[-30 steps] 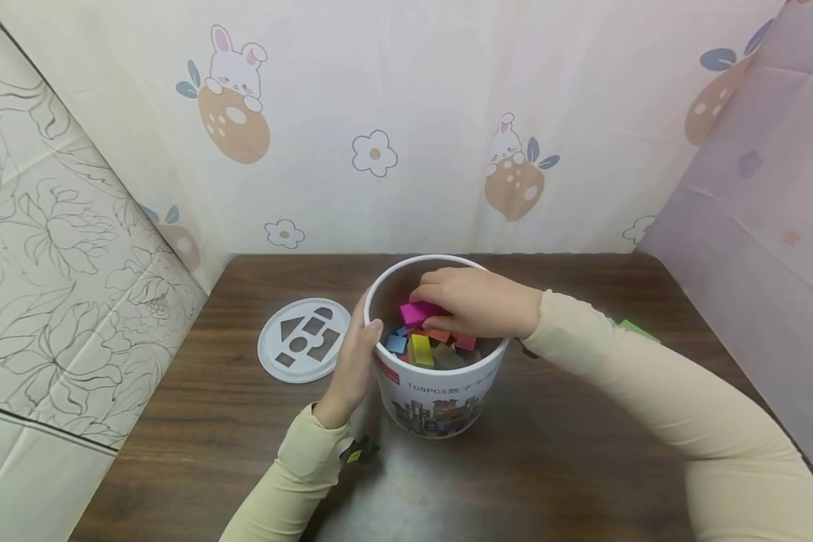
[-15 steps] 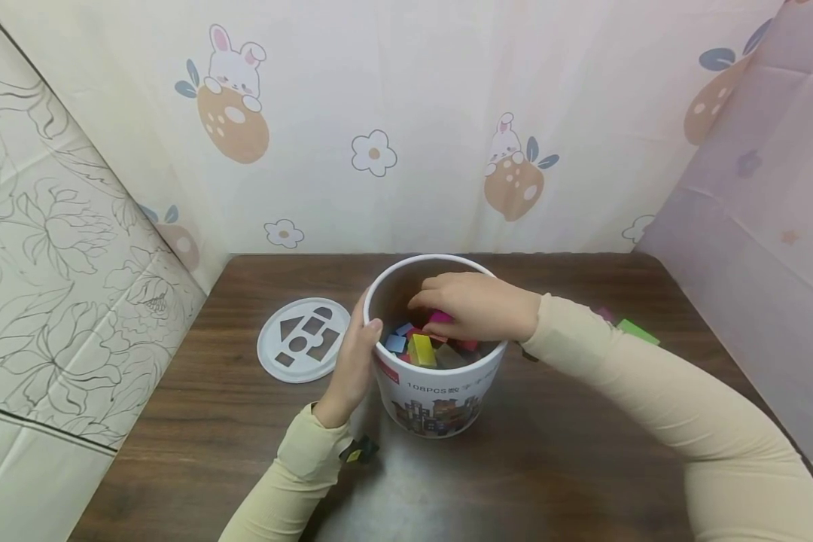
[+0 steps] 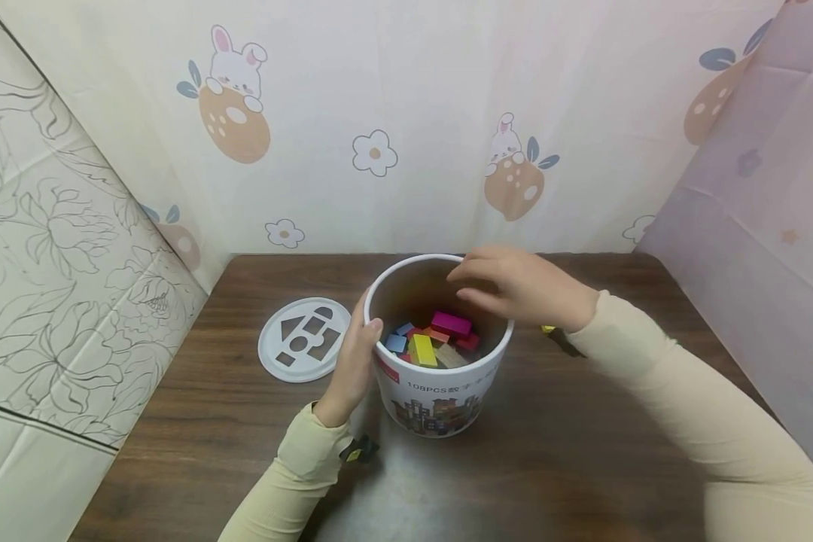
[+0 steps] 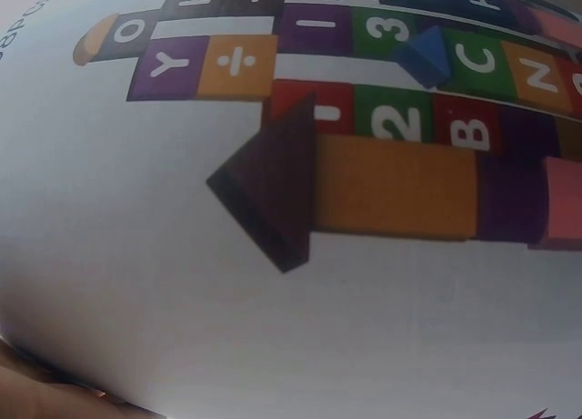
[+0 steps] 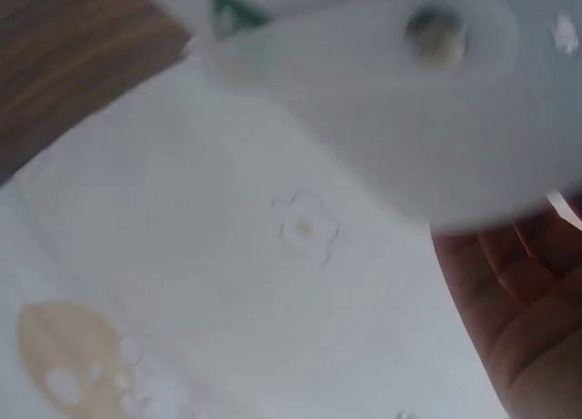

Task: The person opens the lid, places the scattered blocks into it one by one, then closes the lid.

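A white printed bucket (image 3: 428, 403) stands upright on the table with its top open. Inside lie several coloured building blocks, among them a magenta block (image 3: 452, 324) and a yellow block (image 3: 423, 351). My left hand (image 3: 352, 369) holds the bucket's left side, its thumb at the rim; in the left wrist view some fingers (image 4: 55, 396) show beside the printed wall. Over the bucket's right rim hovers my right hand (image 3: 515, 284), fingers loosely bent and holding nothing visible. The right wrist view shows that hand (image 5: 523, 301) near the bucket's blurred wall.
A round white lid (image 3: 302, 340) with shaped cut-outs lies left of the bucket on the dark wooden table (image 3: 196, 436). A patterned curtain (image 3: 433, 150) hangs behind the table. The right sleeve (image 3: 691, 406) covers part of the table's right side.
My right hand has let go of the magenta block, which now lies among the other blocks, and has risen out of the bucket to the right. The left hand has stayed put.
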Action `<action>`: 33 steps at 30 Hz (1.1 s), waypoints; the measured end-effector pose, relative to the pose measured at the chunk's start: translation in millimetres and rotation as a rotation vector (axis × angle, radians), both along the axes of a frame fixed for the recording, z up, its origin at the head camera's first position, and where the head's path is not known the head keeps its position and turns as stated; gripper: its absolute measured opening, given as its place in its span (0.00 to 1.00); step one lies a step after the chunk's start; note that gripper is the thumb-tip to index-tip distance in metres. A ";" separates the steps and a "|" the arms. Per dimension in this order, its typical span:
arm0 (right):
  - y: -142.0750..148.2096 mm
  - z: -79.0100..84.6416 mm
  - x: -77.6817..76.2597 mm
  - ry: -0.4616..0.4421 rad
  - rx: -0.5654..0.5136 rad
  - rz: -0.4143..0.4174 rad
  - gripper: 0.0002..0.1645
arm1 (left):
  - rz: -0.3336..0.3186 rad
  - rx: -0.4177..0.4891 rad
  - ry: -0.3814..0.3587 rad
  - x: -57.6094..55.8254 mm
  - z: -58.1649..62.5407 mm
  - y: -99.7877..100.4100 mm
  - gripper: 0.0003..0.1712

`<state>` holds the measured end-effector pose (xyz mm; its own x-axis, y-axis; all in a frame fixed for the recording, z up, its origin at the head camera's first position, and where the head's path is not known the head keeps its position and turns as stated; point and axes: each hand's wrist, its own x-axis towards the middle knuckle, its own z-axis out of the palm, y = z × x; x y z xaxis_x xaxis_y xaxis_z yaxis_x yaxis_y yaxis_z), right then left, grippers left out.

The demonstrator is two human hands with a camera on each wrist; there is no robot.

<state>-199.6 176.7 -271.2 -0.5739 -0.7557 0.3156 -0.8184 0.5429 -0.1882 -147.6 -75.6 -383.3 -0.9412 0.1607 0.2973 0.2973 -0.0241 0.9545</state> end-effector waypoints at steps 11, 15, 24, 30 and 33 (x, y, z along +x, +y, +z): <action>82.4 -22.4 -15.9 -0.035 -0.108 -0.319 0.18 | 0.006 -0.002 0.005 -1.3 -0.2 0.0 0.38; 116.9 -43.9 -25.1 -0.140 -0.110 -0.451 0.17 | 0.018 0.005 -0.006 -1.1 -0.3 -1.2 0.38; 165.9 -88.8 -16.4 -0.288 -0.028 -0.628 0.26 | -0.002 0.017 -0.002 -1.8 -3.9 -1.6 0.37; 185.2 -117.3 -4.4 -0.299 0.035 -0.692 0.24 | -0.004 0.009 -0.003 -0.1 -2.7 -0.2 0.37; 191.7 -128.4 0.4 -0.312 0.048 -0.704 0.24 | 0.001 0.004 -0.007 0.0 -1.8 0.4 0.37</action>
